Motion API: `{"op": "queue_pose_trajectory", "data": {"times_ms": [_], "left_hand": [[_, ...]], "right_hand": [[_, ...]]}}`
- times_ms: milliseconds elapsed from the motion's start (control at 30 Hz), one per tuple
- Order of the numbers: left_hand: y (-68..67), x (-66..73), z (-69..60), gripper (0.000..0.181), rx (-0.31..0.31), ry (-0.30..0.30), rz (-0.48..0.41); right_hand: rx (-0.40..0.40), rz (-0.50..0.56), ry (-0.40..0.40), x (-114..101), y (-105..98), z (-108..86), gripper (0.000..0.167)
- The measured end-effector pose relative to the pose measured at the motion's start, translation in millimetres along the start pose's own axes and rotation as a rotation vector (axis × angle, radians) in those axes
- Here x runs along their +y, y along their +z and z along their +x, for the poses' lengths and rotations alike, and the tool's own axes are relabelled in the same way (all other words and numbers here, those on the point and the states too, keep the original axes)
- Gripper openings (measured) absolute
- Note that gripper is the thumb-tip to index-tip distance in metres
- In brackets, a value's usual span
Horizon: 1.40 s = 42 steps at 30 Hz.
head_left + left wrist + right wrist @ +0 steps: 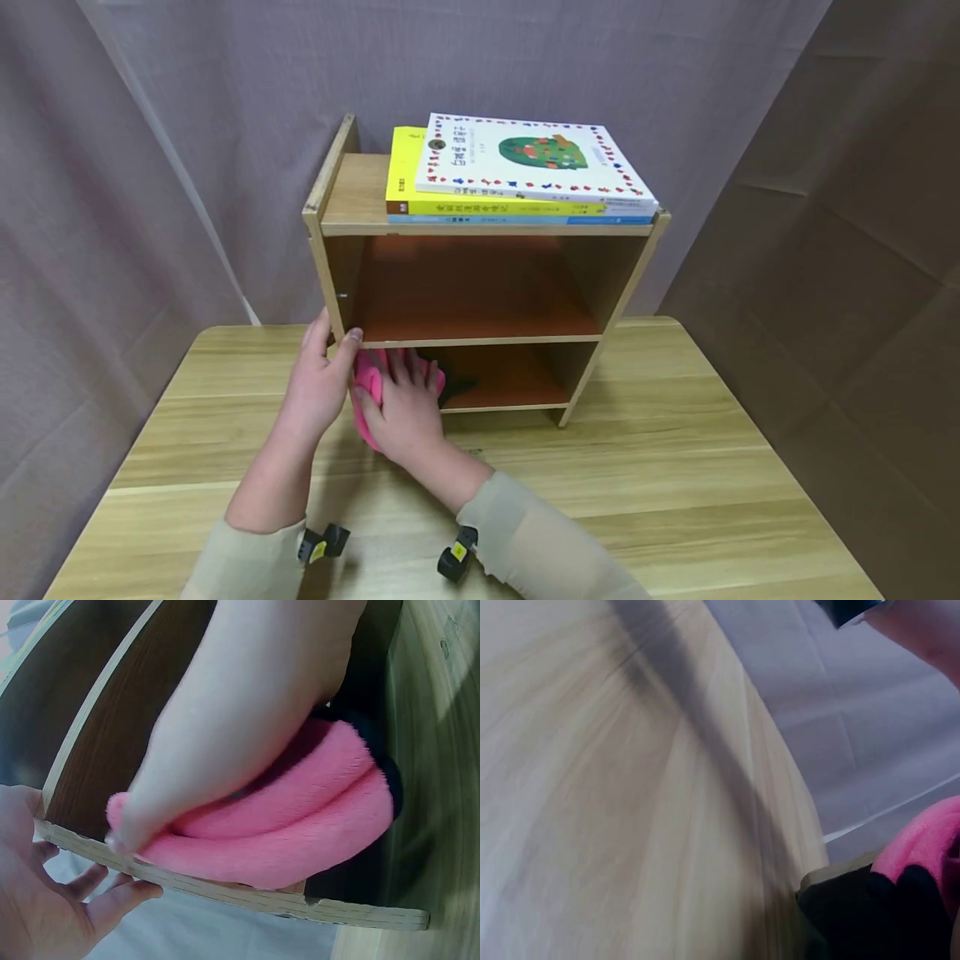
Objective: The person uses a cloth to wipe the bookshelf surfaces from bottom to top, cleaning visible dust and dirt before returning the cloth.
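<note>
A pale wood-grain table (675, 467) spreads beneath and around the left hand's (317, 387) grip. On it stands a wooden bookshelf (603, 283), reaching rightward from that grip. Its top board (357, 192), above the grip, carries stacked books (517, 171): blue lowest, yellow between, white uppermost.

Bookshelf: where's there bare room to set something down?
Bare: the upper compartment, between the side panels, and the table right of the bookshelf. Crowded: the top, mostly under stacked books, and the lower compartment at left, where the right hand rests on a pink cloth.
</note>
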State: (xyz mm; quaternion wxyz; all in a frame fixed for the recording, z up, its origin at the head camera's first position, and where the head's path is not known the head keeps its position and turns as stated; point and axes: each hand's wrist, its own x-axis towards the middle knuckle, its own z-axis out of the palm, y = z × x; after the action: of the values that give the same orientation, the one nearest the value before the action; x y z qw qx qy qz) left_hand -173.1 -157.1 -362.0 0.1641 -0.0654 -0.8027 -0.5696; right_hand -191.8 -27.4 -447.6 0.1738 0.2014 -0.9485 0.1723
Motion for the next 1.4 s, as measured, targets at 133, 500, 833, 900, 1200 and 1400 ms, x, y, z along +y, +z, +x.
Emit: {"op": "queue_pose_trajectory", "data": {"times_ms": [133, 500, 833, 900, 1200, 1400], "left_hand": [[1.3, 0.1, 0.2, 0.046, -0.005, -0.015, 0.005], [1.9, 1.7, 0.8, 0.05, -0.027, -0.041, 0.004], [-2.8, 1.9, -0.1, 0.05, -0.023, -0.044, 0.012], [-3.0, 2.1, -0.5, 0.05, -0.023, -0.04, 0.008], [-1.3, 2.6, -0.1, 0.051, -0.021, -0.042, 0.005], [-1.9, 2.2, 0.0, 0.054, -0.034, -0.05, 0.015]], "right_hand": [[-0.037, -0.129, 0.007, 5.3, 3.1, -2.0, 0.068], [-0.088, -0.334, -0.059, 19.9, 2.7, -4.6, 0.066], [0.025, -0.411, -0.163, 21.2, 6.2, -5.2, 0.06], [0.049, -0.42, -0.184, 21.9, 6.9, -6.3, 0.059], [0.024, -0.42, -0.28, 30.2, -0.8, -11.7, 0.056], [0.143, -0.35, -0.439, 45.0, -2.3, -15.9, 0.054]]}}
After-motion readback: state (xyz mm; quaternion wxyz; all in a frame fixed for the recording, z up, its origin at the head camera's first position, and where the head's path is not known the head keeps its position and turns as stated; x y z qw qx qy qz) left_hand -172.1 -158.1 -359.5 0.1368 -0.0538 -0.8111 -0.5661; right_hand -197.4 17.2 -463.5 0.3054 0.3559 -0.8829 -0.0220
